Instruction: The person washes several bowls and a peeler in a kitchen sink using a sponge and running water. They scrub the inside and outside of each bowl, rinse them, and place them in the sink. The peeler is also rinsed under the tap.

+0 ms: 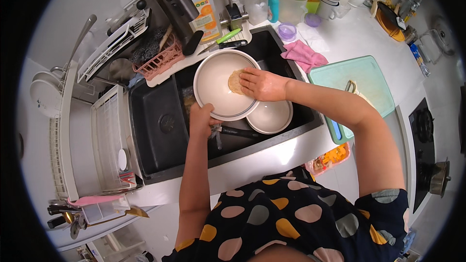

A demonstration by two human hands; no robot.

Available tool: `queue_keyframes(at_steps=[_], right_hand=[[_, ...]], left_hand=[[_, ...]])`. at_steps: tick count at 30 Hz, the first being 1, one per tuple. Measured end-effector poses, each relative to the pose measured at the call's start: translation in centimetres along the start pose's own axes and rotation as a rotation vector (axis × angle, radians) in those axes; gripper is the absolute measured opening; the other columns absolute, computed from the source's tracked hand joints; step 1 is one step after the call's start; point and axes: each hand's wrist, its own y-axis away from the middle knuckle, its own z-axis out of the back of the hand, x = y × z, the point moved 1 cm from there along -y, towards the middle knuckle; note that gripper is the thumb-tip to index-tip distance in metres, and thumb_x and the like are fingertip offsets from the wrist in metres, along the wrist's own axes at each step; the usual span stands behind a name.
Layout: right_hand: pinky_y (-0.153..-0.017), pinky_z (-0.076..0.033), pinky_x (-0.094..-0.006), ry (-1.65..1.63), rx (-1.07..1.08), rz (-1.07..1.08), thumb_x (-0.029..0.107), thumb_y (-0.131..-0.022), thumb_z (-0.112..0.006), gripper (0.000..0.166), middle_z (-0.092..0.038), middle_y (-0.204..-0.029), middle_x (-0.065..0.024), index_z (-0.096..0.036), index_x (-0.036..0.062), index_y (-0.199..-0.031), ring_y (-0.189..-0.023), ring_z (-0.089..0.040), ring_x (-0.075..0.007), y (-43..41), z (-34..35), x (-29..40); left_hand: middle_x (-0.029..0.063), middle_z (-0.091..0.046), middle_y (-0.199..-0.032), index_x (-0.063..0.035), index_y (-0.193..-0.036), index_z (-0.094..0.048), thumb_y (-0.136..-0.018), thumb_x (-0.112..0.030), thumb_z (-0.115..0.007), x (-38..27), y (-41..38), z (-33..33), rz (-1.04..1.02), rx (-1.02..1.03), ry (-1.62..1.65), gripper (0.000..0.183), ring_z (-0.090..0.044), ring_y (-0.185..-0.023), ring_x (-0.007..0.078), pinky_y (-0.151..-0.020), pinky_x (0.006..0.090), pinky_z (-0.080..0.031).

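My left hand point(201, 119) grips the lower left rim of a large white bowl point(214, 72) with dark lines around its edge. The bowl is held tilted over the right basin of a black double sink point(154, 171). Inside it, my right hand point(264, 84) presses a tan, roughly oval scrubbing pad point(236, 82) against the wall; the fingers cover the pad's right side. Partly hidden beneath the large bowl, a smaller white bowl point(271, 116) rests in the right basin. A black handle point(238, 131) lies beside it, its other end hidden.
Behind the sink are a faucet point(231, 14), a green-handled knife point(227, 36) and a pink basket point(160, 60). A pink cloth point(305, 56) and a green cutting board point(353, 65) lie to the right. A white dish rack point(107, 134) stands left. Below the counter's front edge is a scrap-filled bin point(329, 158).
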Motion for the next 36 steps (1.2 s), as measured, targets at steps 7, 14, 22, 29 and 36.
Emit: queue_keyframes(at_steps=[7, 14, 22, 29, 36], right_hand=[[-0.088, -0.044, -0.0348, -0.469, 0.058, -0.617, 0.012, -0.063, -0.059, 0.036, -0.061, -0.099, -0.0156, -0.059, -0.0014, -0.096, -0.096, -0.057, -0.0307, -5.4, -0.3, 6.7], [-0.1, -0.032, -0.0376, -0.435, 0.227, -0.364, 0.012, -0.076, -0.049, 0.049, -0.04, -0.132, -0.0166, -0.042, -0.0008, -0.123, -0.122, -0.038, -0.0283, -4.0, -1.0, 7.0], [-0.109, -0.01, -0.0393, 0.253, 0.437, -0.22, 0.013, -0.081, -0.042, 0.051, -0.025, -0.142, -0.0131, -0.035, 0.0057, -0.131, -0.134, -0.018, -0.0228, -2.3, -1.4, 0.0], [-0.106, -0.017, -0.0423, -0.586, 0.497, -0.111, 0.046, -0.05, -0.078, 0.117, -0.01, -0.142, -0.0258, -0.013, 0.0064, -0.139, -0.131, -0.018, -0.037, -3.3, -1.2, 2.5], [-0.106, -0.014, -0.0481, -0.487, 0.556, -0.105, 0.037, -0.064, -0.072, 0.065, -0.048, -0.122, -0.007, -0.047, 0.014, -0.12, -0.126, -0.031, -0.0272, -0.9, 1.0, 4.0]], left_hand=[[0.0126, -0.054, -0.105, 0.0033, -0.118, -0.043, -0.082, -0.002, -0.05, 3.6, 0.7, -4.9, -0.222, -0.235, 0.464, 0.037, -0.057, -0.089, 0.0207, -0.065, 0.0294, -0.05], [0.0166, -0.052, -0.111, 0.0055, -0.12, -0.042, -0.076, 0.001, -0.045, 3.4, -0.2, -1.6, -0.26, -0.256, 0.203, 0.044, -0.056, -0.093, 0.0227, -0.073, 0.0287, -0.048], [0.0159, -0.053, -0.103, 0.0017, -0.121, -0.037, -0.068, 0.01, -0.035, 1.8, -0.5, -1.3, -0.115, -0.038, 0.035, 0.054, -0.062, -0.079, 0.0239, -0.052, 0.0322, -0.057], [0.0165, -0.053, -0.103, 0.0019, -0.118, -0.041, -0.068, 0.009, -0.035, 1.5, 0.2, -1.3, -0.153, -0.001, -0.014, 0.051, -0.062, -0.079, 0.0241, -0.05, 0.0312, -0.057], [0.0165, -0.054, -0.1, 0.0023, -0.118, -0.041, -0.067, 0.007, -0.035, 1.9, 0.5, 0.3, -0.167, -0.026, -0.055, 0.052, -0.063, -0.072, 0.0253, -0.042, 0.0304, -0.055]])
